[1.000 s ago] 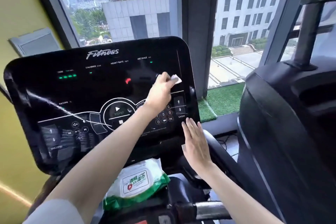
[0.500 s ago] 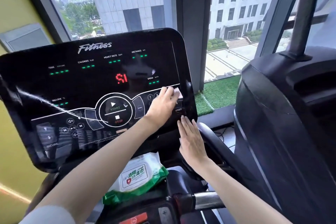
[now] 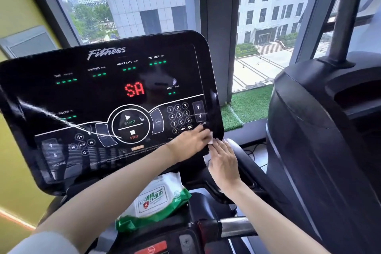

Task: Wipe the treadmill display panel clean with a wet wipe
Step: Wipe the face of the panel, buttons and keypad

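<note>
The black treadmill display panel fills the middle of the view, lit with green dashes and a red "SA". My left hand reaches across to its lower right corner, below the number keypad, and is shut on a small white wet wipe pressed against the panel. Only a bit of the wipe shows past my fingers. My right hand lies flat with its fingers apart on the console edge just under that corner, fingertips touching the wipe.
A green and white pack of wet wipes lies in the tray under the panel. A second black machine stands close on the right. Windows are behind the panel, and a yellow wall is on the left.
My left hand has slid the wipe down the panel's right side, from beside the speed readout to the lower right corner. The red readout now shows "SA". My right hand has hardly moved.
</note>
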The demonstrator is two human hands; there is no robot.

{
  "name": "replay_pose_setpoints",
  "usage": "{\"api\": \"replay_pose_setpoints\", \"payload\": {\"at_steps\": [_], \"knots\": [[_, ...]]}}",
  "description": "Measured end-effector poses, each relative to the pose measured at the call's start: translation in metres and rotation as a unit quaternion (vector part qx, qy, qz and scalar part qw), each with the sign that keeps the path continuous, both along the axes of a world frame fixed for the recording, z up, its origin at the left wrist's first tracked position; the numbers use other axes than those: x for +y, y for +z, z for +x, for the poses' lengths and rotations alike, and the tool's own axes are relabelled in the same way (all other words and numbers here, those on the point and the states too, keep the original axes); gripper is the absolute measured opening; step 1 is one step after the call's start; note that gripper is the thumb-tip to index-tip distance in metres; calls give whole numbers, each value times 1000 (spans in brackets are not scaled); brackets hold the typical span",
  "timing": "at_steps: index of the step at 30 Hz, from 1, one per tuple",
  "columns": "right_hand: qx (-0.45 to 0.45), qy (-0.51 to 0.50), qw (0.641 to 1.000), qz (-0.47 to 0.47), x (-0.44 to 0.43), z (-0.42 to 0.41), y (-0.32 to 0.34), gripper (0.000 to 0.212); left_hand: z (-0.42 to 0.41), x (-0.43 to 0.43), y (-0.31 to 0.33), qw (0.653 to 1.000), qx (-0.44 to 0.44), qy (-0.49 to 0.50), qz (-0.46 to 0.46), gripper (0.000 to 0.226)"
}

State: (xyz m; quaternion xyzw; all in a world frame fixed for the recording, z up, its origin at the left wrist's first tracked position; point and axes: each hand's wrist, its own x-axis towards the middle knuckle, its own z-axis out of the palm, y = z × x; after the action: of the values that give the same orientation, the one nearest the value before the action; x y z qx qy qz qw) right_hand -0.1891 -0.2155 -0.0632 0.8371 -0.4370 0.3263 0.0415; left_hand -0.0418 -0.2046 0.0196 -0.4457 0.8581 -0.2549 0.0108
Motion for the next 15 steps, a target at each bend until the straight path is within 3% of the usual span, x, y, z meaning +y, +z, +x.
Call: {"api": "replay_pose_setpoints", "payload": {"at_steps": [4, 7, 9, 10, 13, 15], "knots": [[-13, 2, 1000, -22, 2, 4, 2, 47, 11, -7, 20, 1000, 18, 13, -7, 39], [-21, 15, 999, -28, 4, 8, 6, 55, 20, -13, 34, 964, 226, 123, -73, 55], [-23, 39, 998, -36, 6, 13, 9, 54, 23, -8, 26, 942, 291, 151, -78, 63], [-24, 54, 997, -43, 8, 16, 9, 50, 24, -3, 19, 957, 257, 123, -55, 65], [-31, 74, 995, -54, 12, 19, 8, 41, 29, 13, 13, 999, 34, 4, -4, 52], [-33, 77, 995, -54, 11, 19, 8, 43, 41, 11, 27, 997, 28, 31, -66, 53]]}}
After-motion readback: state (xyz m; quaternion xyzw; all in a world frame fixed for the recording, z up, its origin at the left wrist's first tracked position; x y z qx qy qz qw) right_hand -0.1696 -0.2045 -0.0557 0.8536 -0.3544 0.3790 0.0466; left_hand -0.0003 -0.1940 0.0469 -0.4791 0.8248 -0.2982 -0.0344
